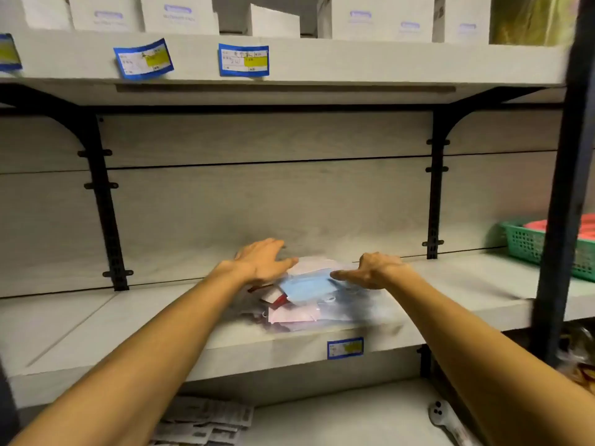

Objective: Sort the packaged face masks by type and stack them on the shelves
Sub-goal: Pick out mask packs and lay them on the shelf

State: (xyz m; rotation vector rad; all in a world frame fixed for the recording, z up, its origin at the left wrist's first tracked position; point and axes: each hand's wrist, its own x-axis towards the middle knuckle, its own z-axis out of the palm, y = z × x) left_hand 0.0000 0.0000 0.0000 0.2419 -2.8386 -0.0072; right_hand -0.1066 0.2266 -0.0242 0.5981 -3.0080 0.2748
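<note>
Now I sort: left hand [260, 260] and right hand [373, 268] spread flat over mask pile [309, 294] on shelf [96, 326]; next, pick one type.

The packaged face masks [306, 294] lie in a loose, mixed pile on the middle shelf [128, 320], near its front edge. A light blue mask in clear wrap lies on top, tilted. Under it lie pink and white packs, and a dark red one at the left.
</note>
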